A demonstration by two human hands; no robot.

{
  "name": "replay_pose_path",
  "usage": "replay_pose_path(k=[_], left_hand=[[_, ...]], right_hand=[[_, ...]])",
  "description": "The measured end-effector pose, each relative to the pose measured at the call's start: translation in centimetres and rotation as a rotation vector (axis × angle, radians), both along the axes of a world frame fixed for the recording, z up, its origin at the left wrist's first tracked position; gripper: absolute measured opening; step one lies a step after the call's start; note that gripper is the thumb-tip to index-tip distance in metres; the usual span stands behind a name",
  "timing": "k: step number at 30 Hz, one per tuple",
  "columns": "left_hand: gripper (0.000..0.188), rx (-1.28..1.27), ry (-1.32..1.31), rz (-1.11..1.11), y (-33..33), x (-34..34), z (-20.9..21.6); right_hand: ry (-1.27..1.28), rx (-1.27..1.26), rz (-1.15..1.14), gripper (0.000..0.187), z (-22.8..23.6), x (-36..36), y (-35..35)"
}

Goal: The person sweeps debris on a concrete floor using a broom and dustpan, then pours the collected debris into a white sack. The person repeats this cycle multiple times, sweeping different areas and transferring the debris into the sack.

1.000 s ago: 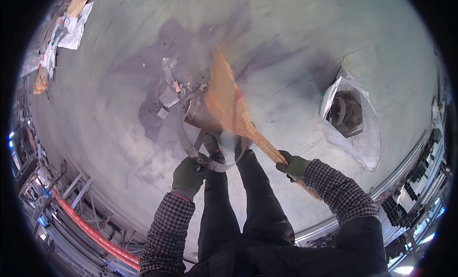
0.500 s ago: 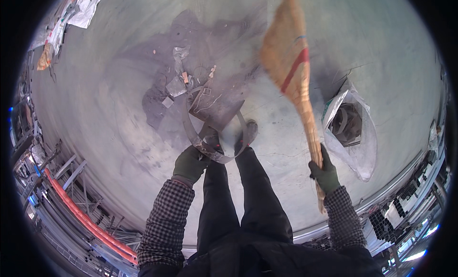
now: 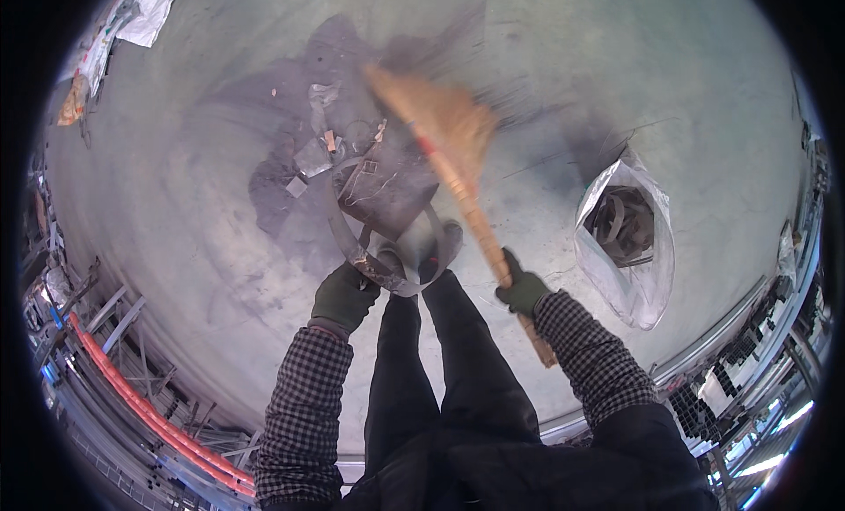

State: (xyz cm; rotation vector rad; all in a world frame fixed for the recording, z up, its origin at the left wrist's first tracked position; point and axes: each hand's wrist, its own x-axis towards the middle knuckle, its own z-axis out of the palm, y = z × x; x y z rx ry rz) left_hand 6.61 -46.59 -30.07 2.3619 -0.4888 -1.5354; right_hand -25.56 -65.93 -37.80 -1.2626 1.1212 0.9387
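Observation:
My right hand [image 3: 524,286], in a dark green glove, is closed around the handle of a straw broom [image 3: 462,194]. The broom's fanned head is blurred by motion and hangs over the floor just beyond the pan. In my left hand [image 3: 346,297], also gloved, is the hoop-shaped grey band handle of a dark metal dustpan [image 3: 392,203]. The pan lies in front of my shoes, with thin wire and scraps on it. Around its far left side are a pale flat scrap [image 3: 312,157], a small square piece [image 3: 297,187] and crumpled clear plastic [image 3: 322,106].
Dark dust [image 3: 282,93] spreads over the grey floor ahead. To the right stands an open white woven sack [image 3: 647,286] with dark scrap inside. Metal racks with an orange-red bar [image 3: 132,388] line the lower left. More white sacks [image 3: 154,14] lie far left.
The broom has swung left from beside the sack to beyond the dustpan, and my right hand has moved left with it. My left hand keeps its hold on the dustpan.

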Motion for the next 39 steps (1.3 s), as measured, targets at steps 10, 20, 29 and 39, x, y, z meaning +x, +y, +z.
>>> replay_pose_path(k=[10,20,29,39], left_hand=[[0.031,-0.020,0.025,-0.005,1.3,0.2,0.3],[0.029,-0.206,-0.102,-0.101,2.4,0.0,-1.1],[0.026,-0.181,-0.193,-0.229,2.2,0.3,-1.1],[0.028,-0.093,-0.184,-0.363,2.2,0.8,0.2]], right_hand=[[-0.032,0.290,0.088,0.100,8.4,2.3,-3.7],[-0.043,-0.040,-0.144,0.093,16.4,-1.4,-2.7],[0.069,-0.183,-0.419,0.078,2.4,-2.0,4.5],[0.089,0.245,-0.444,0.076,6.0,-4.4,8.1]])
